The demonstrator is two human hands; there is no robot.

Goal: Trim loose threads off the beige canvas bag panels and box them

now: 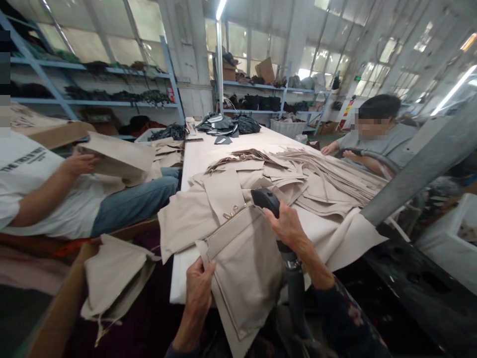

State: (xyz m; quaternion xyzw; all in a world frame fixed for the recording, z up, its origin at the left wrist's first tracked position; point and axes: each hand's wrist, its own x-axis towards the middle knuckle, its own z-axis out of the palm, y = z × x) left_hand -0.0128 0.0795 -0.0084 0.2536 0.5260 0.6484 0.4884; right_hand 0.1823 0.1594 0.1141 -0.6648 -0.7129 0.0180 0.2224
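A beige bag panel [248, 258] with a seamed band along its top hangs over the near edge of the table. My left hand [199, 281] pinches its left edge between thumb and fingers. Closed round the handle of a vacuum hose [296, 288], my right hand [290, 226] holds its black nozzle [265, 200] at the panel's upper right corner. Small metal hardware [233, 213] shows just beyond the band. Other beige pieces [223, 189] lie loosely heaped beyond it. The panel's lower part drops toward my lap.
A white table [194, 149] carries long stacked beige strips [331, 166] and dark bundles [227, 124]. On the left, a seated person [55, 184] holds a beige piece. Another person [383, 134] grips a hose at right. A slanted metal post [421, 164] crosses the right side.
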